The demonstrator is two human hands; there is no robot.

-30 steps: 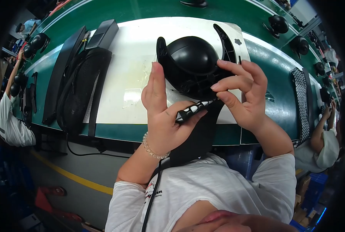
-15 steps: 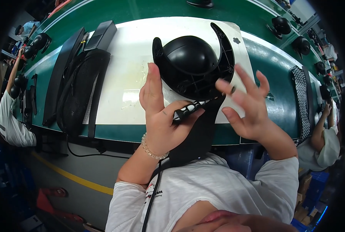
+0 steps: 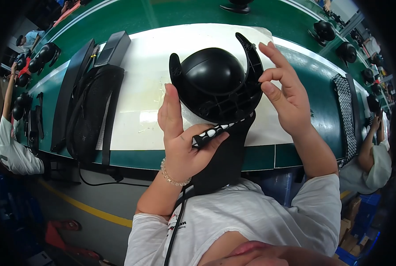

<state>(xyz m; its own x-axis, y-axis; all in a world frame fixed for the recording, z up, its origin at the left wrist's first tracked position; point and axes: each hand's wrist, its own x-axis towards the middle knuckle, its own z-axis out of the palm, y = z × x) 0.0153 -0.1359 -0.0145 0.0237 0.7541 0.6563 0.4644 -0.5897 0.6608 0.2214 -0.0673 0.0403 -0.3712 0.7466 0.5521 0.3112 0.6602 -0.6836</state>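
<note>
A black domed plastic part (image 3: 212, 82) with two curved upright arms is held above the white mat (image 3: 136, 84). My left hand (image 3: 180, 133) grips a black perforated strip (image 3: 215, 131) at the dome's lower edge, thumb raised along the dome's left side. My right hand (image 3: 284, 95) touches the right curved arm (image 3: 252, 66) with fingertips, fingers spread. A black fabric panel (image 3: 222, 166) hangs below the strip toward my chest.
A black bag-like assembly (image 3: 89, 111) and long black bars (image 3: 71, 93) lie on the mat's left. A mesh strip (image 3: 345, 113) lies at right on the green bench (image 3: 313, 88). More black domed parts (image 3: 324, 30) sit at the back. Other persons sit at far left (image 3: 9, 146) and right (image 3: 373, 155).
My right hand let go of the strip's end and rose to the dome's right arm. The dome has tilted up and come closer. My left hand keeps the strip.
</note>
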